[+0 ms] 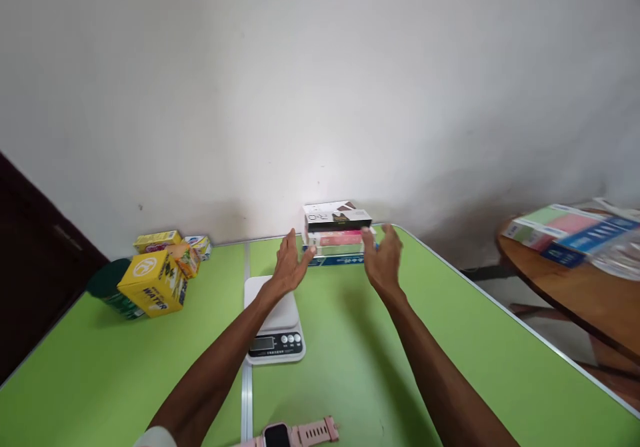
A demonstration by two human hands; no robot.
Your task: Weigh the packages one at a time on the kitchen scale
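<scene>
At the left edge of your view, a dark door (33,267) is cut off. On the green table (200,334), a green tub (107,286) sits partly hidden behind a yellow box (155,284) marked "WATER"; the rest of its print is hard to read. Behind that, small cartons (157,240) overlap, their lettering too small to make out.

At lower centre-left, your left forearm covers part of the white scale (275,317); you can see its screen and three buttons, but the captions under them are illegible. The pink watch (277,435) at the bottom is cut off by the frame.

Your left hand (290,264) is empty, thumb apart from the fingers, just left of the stack of boxes (337,220) at the centre. Its top box bears dark letters you can't read surely; the blue bottom one has white characters.

Your right hand (384,257) is blurred, spread and empty, overlapping the stack's right end; you can't tell whether it touches.

At far right, cartons (567,224) lie on a brown table (600,307), both running out of frame.
</scene>
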